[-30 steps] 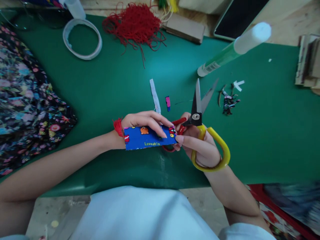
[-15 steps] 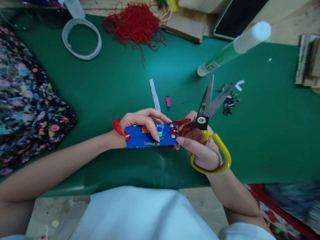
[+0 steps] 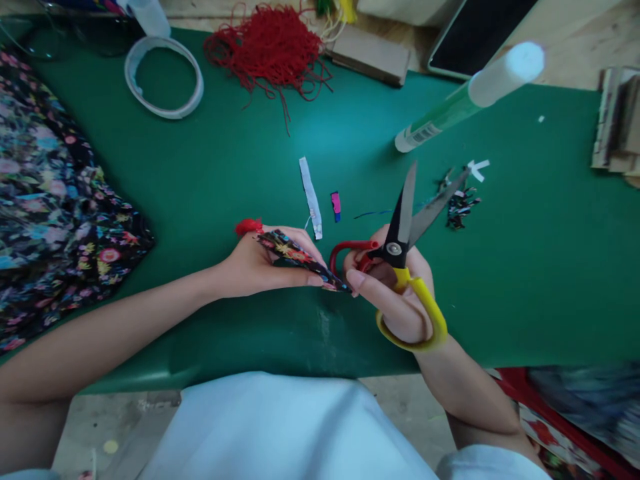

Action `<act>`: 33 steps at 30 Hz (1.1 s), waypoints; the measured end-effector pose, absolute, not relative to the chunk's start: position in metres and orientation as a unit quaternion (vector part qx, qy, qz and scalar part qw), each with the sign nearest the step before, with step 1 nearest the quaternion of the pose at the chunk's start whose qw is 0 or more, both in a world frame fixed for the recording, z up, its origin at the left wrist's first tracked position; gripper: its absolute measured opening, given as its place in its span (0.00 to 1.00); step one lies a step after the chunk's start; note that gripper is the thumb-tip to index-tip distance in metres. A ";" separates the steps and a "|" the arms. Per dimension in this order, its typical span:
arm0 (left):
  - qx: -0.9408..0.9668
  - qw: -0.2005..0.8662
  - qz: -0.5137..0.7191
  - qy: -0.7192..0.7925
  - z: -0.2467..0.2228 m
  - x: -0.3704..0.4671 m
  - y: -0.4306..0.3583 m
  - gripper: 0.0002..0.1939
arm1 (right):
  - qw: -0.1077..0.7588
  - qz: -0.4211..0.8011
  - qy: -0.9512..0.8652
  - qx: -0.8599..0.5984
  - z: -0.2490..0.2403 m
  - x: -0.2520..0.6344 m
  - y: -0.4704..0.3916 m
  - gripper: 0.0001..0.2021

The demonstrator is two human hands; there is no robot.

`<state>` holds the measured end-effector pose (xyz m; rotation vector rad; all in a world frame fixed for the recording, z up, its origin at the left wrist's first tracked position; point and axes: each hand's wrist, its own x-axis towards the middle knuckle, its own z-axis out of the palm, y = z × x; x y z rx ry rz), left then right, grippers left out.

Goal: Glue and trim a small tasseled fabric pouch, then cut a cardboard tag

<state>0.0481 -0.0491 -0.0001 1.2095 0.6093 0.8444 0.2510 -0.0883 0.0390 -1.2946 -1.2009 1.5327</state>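
Note:
My left hand [image 3: 265,270] is closed on a fabric-covered bookmark [image 3: 297,253], tilted so a dark floral side shows. A red tassel [image 3: 249,227] sticks out at its left end. My right hand [image 3: 395,297] holds scissors [image 3: 395,248] with one red and one yellow handle; their blades are spread and point away from me. The right thumb and fingertips touch the bookmark's right end. Just beyond the hands lie a pale strip [image 3: 311,199] and a small pink and blue scrap [image 3: 335,206] on the green table cover [image 3: 240,173].
A glue stick [image 3: 453,107] stands beyond the scissors, near dark fabric clippings [image 3: 461,207]. Red yarn [image 3: 267,47], cardboard pieces [image 3: 370,53] and a phone [image 3: 477,33] are at the back. Floral fabric [image 3: 65,200] and a tape roll [image 3: 164,77] lie left.
The bookmark has turned over from its blue printed side to the dark floral side. The tassel has swung upward, and the scissors have shifted slightly left.

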 end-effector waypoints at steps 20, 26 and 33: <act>0.429 0.785 0.294 0.336 0.011 0.049 -0.052 0.18 | 0.442 0.672 -0.449 -0.390 0.033 0.241 -0.096 0.11; 0.424 0.786 0.282 0.350 0.011 0.050 -0.051 0.16 | 0.458 0.654 -0.480 -0.363 0.032 0.242 -0.096 0.10; 0.431 0.788 0.294 0.327 0.009 0.051 -0.051 0.21 | 0.435 0.699 -0.436 -0.363 0.035 0.241 -0.094 0.13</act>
